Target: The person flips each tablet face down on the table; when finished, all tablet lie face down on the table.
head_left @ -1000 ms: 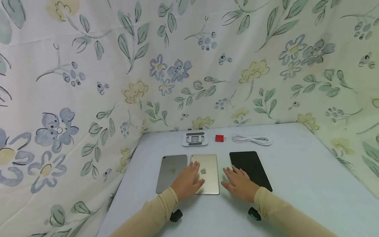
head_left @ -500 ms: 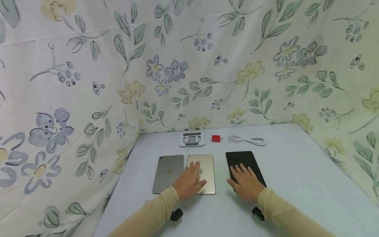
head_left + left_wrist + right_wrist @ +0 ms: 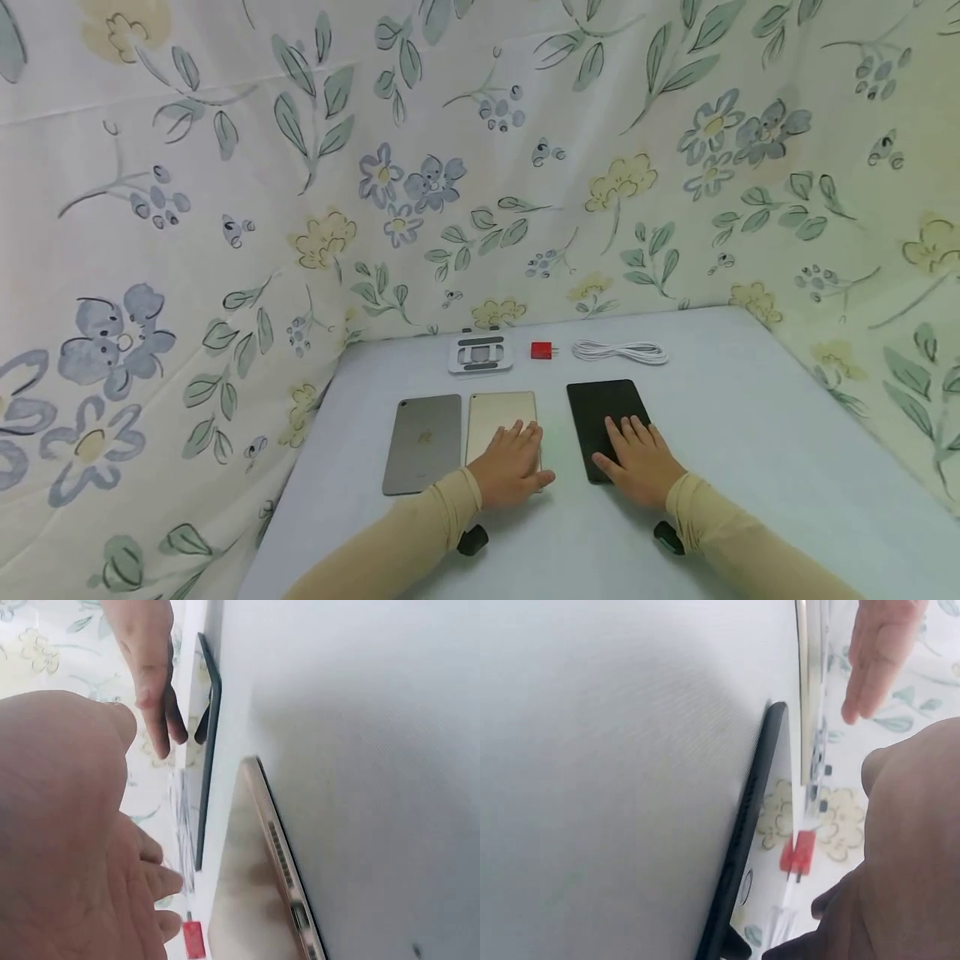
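Observation:
Three tablets lie side by side on the pale table: a grey tablet, a gold tablet and a black tablet. My left hand is spread flat over the near right part of the gold tablet, fingers straight. My right hand is flat over the near half of the black tablet. In both wrist views a narrow gap shows between the fingertips and the tablet below them. Neither hand holds anything.
At the back of the table lie a folded white stand, a small red plug and a coiled white cable. Flowered cloth hangs close on the left, back and right.
My right hand has moved right, from the gap between the tablets to over the black tablet. My left hand has shifted right across the gold tablet. The head view has drifted slightly.

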{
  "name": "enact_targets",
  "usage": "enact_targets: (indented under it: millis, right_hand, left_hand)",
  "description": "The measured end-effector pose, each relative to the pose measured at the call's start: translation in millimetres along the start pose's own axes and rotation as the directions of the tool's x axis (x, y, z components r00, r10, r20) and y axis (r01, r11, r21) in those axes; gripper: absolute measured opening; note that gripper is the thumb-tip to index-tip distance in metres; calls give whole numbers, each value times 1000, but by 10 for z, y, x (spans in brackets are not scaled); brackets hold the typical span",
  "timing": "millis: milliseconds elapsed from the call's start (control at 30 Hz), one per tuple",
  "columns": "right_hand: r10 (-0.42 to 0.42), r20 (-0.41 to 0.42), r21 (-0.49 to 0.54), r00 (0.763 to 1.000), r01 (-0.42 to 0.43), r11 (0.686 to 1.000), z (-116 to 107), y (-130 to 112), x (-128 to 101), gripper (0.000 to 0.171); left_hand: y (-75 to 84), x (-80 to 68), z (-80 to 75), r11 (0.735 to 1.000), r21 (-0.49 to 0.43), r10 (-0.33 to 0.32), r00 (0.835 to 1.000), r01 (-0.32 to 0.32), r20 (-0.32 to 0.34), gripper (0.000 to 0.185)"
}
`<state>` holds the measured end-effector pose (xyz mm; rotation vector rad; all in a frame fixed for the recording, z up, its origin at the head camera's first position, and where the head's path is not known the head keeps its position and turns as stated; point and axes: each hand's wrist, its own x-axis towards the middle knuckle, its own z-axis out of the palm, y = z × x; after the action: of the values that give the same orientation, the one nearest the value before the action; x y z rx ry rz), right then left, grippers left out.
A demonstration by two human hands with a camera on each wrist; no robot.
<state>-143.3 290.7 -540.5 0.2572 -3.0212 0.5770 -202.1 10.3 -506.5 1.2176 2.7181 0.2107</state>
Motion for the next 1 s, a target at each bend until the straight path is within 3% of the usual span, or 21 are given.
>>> enact_targets:
  millis: [267,567,1000]
  right_hand:
    - [81,-22,-17,996,-81,997,-30,132,-108,86]
    - [155,-24,-24,988,-156,988,-127,187,-118,88]
    - [215,63,168,975,-223,960,-188,223,-39,92]
  left_hand:
    - [218,180,58,999,-13,48,995,-47,85,79]
    - [340,296,91,997,-5,83,990,-83,111,83]
    - [425,383,103,994,-6,109,986,-110,126,80]
